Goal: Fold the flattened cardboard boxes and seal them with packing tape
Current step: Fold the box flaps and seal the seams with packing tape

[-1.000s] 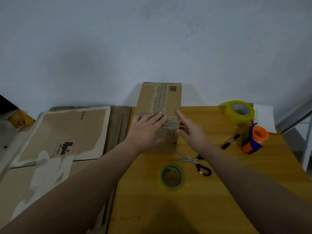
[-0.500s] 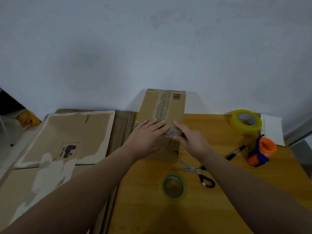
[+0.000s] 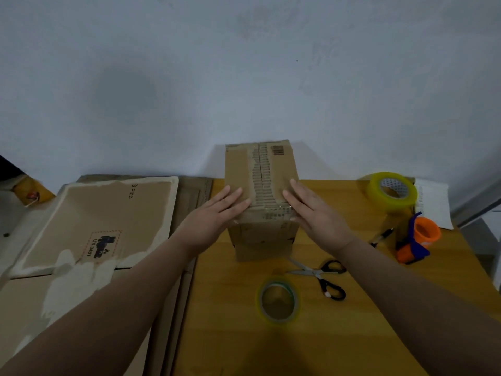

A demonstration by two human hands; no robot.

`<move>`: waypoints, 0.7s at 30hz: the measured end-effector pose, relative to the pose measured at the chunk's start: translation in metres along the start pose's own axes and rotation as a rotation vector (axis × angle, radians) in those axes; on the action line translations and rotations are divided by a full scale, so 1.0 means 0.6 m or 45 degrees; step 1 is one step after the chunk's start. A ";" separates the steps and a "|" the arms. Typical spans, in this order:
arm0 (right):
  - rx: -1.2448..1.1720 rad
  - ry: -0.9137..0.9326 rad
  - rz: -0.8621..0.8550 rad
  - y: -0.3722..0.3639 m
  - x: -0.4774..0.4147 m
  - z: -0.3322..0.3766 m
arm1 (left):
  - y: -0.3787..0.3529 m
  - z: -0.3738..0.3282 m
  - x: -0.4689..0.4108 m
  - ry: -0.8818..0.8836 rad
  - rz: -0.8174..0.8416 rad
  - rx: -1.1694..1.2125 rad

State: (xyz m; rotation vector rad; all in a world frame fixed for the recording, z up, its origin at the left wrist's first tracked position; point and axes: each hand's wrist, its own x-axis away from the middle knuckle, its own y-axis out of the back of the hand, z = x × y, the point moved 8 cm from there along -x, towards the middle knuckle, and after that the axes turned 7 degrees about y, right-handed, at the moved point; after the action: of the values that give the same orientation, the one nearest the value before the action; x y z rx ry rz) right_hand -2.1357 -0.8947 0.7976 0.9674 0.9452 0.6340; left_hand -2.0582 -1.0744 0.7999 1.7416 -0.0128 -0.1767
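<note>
Box (image 3: 261,185) stands at the table's (image 3: 352,335) far edge. Left hand (image 3: 214,221) and right hand (image 3: 317,215) lie flat on top, fingers straight, gripping nothing, pressing 2 flaps. Step, judged: sealing the top seam. Next likely needs the tape roll (image 3: 296,299), 1 hand holding flaps.

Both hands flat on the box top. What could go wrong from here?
1. The box top is torn to bare corrugation along its centre seam, so tape may grip poorly there.
2. The left hand and right hand both press the flaps. Freeing one to reach the tape roll could let them lift.
3. The scissors lie close beside the right forearm and might get knocked.
</note>
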 end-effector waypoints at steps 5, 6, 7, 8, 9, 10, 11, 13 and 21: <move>0.091 0.026 0.047 -0.007 0.000 -0.014 | -0.001 -0.001 0.003 -0.039 -0.017 -0.008; 0.096 0.033 0.050 -0.005 -0.001 -0.014 | 0.001 -0.001 0.001 -0.065 -0.010 -0.011; 0.101 0.045 0.069 -0.003 -0.001 -0.012 | 0.002 -0.001 0.001 -0.099 0.010 -0.034; 0.106 0.051 0.110 -0.001 0.000 -0.012 | 0.002 0.001 0.001 -0.144 0.009 -0.069; 0.069 0.028 0.184 -0.002 0.003 -0.014 | 0.006 0.003 -0.001 -0.161 0.049 -0.090; -0.010 -0.018 0.225 0.002 0.002 -0.015 | 0.007 0.002 -0.005 -0.154 0.110 -0.056; -0.111 -0.091 0.201 0.009 -0.003 -0.016 | 0.015 0.000 -0.013 -0.095 0.095 0.029; -0.297 -0.264 0.028 0.028 -0.021 -0.020 | 0.028 -0.006 -0.038 0.061 0.041 0.226; -0.358 -0.335 0.033 -0.027 -0.044 -0.019 | -0.012 -0.053 -0.091 0.033 0.092 -0.169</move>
State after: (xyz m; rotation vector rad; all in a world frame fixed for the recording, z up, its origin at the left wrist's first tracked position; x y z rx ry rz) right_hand -2.1571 -0.9188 0.7902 0.7894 0.5932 0.6245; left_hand -2.1088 -1.0362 0.8042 1.6084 -0.0442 -0.0996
